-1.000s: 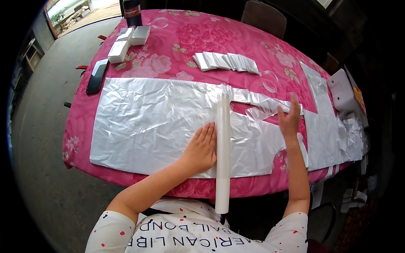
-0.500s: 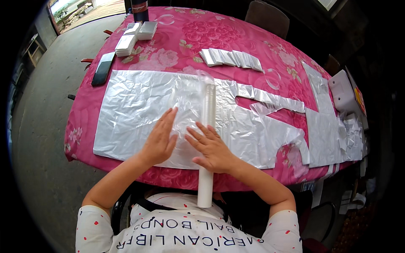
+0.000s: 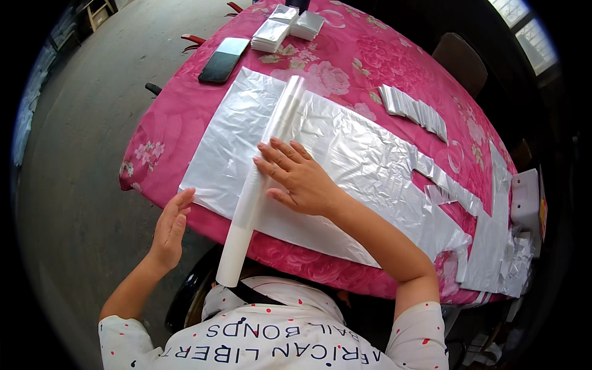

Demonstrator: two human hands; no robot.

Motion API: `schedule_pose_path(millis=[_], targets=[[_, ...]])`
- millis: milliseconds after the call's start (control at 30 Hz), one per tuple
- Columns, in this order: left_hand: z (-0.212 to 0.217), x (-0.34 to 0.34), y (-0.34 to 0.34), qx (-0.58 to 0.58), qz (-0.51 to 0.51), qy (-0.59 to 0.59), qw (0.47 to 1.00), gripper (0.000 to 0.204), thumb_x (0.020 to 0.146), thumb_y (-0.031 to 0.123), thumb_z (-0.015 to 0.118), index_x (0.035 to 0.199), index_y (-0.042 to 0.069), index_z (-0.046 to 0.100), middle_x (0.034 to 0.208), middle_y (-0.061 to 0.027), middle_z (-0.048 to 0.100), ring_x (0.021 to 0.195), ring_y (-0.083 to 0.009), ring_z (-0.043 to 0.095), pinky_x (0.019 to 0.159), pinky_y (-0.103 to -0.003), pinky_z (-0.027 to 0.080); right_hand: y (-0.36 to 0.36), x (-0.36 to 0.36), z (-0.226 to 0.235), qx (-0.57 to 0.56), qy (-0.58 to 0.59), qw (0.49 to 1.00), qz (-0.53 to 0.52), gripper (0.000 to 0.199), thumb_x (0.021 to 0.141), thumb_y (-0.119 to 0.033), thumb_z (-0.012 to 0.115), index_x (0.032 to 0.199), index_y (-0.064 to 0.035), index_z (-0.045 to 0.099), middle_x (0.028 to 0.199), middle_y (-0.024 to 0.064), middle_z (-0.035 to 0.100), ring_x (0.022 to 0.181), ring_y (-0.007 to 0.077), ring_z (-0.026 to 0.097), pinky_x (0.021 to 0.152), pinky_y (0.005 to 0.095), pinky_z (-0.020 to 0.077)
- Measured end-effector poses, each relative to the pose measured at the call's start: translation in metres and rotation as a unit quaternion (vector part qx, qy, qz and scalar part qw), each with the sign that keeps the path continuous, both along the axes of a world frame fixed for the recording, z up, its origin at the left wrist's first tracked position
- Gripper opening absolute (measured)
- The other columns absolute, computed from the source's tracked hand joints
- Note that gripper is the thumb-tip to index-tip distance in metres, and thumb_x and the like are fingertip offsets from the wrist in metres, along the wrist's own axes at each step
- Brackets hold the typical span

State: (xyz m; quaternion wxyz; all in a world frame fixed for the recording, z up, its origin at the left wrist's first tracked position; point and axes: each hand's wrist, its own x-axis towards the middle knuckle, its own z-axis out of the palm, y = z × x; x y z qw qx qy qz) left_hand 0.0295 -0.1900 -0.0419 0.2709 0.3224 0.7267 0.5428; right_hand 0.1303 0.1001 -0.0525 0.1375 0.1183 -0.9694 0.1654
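Note:
A stack of thin silvery-white plastic bags lies flattened on the table, its cut-out handle ends toward the right. Across its left part rests a long pale roller tube, whose near end sticks out past the table edge. My right hand lies on the tube with its fingers stretched out, pressing on top and not wrapped round it. Just off the left near corner of the bags, my left hand hovers by the table edge, fingers extended and holding nothing.
A pink flowered cloth covers the table. At the far left lie a phone and small stacked packets. A fanned row of folded packets lies beyond the bags. More plastic sheeting and a white box sit at the right.
The tube has moved left across the bags under my right hand and now slants. My left hand has come off the plastic toward the left table edge. The view has turned.

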Motion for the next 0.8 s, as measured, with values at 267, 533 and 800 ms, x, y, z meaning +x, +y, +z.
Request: schedule_pose_path(millis=[267, 533, 800], targets=[[0.005, 0.018, -0.006, -0.201, 0.024, 0.171, 0.964, 0.070, 0.074, 0.019, 0.068, 0.129, -0.003, 0.030, 0.112, -0.0186, 0.044, 0.099, -0.0266, 0.049, 0.083, -0.036, 0.043, -0.087, -0.119, -0.009, -0.044, -0.011, 0.992, -0.118, 0.050, 0.084, -0.028, 0.048, 0.127, -0.0036, 0.046, 0.138, 0.0162, 0.036, 0.133, 0.0313, 0.024, 0.109, 0.0455, 0.0131], [-0.003, 0.024, -0.009, -0.018, -0.027, -0.352, 0.935, 0.051, 0.072, 0.010, 0.066, 0.118, 0.001, 0.045, 0.099, -0.0074, 0.058, 0.081, -0.0136, 0.059, 0.072, -0.029, 0.050, -0.101, -0.104, -0.027, -0.551, 0.176, 0.770, -0.269, 0.079, 0.075, -0.016, 0.061, 0.138, 0.0001, 0.017, 0.132, 0.0249, 0.036, 0.127, 0.0299, 0.033, 0.102, 0.0432, 0.0311], [0.033, 0.047, 0.051, -0.030, -0.098, -0.412, 0.905, 0.049, 0.074, 0.025, 0.069, 0.110, -0.001, 0.048, 0.084, -0.0107, 0.060, 0.065, -0.0138, 0.058, 0.062, -0.028, 0.050, -0.051, -0.028, 0.061, -0.817, 0.038, 0.559, -0.136, 0.068, 0.075, -0.021, 0.067, 0.125, 0.0039, 0.027, 0.086, 0.0086, 0.053, 0.077, 0.0146, 0.056, 0.072, 0.0294, 0.0496]])
